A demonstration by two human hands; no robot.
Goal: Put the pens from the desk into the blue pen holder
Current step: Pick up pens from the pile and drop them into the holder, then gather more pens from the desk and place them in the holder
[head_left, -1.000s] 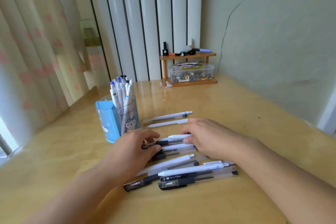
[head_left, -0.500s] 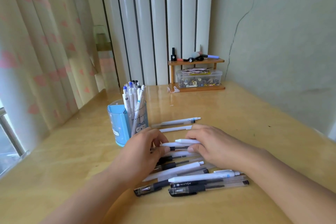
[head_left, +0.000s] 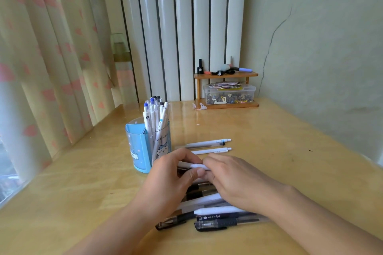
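From the head camera, both hands pinch one white pen [head_left: 193, 166]: the left hand [head_left: 170, 180] and the right hand [head_left: 232, 180] meet over it. The pen lies sideways across the desk [head_left: 269, 151]. The blue pen holder [head_left: 141, 149] stands just up and left, nearest the left hand.

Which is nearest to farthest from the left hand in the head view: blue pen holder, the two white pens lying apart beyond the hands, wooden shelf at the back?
From the left hand:
1. Blue pen holder, just beyond it to the left.
2. Two white pens, lying on the desk beyond the hands to the right; too close together to rank.
3. Wooden shelf, at the desk's far edge by the wall.
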